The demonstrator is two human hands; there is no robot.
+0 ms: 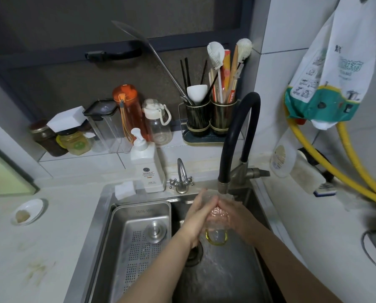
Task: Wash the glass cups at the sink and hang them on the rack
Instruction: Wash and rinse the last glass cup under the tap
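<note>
Where water runs, steel sink [108,215] amid white tiled counter [51,248].

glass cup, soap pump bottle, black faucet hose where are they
glass cup [216,235], head view, on its yellow-tinted end between the hands
soap pump bottle [149,169], head view, on its white body
black faucet hose [247,115], head view, on its arch

White tiled walls [287,29] meet a pale countertop [40,248] under a dark window [73,25].

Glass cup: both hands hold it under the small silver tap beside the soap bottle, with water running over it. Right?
Not quite. In the head view both hands hold the glass cup under the black gooseneck faucet, not the small silver tap.
</note>
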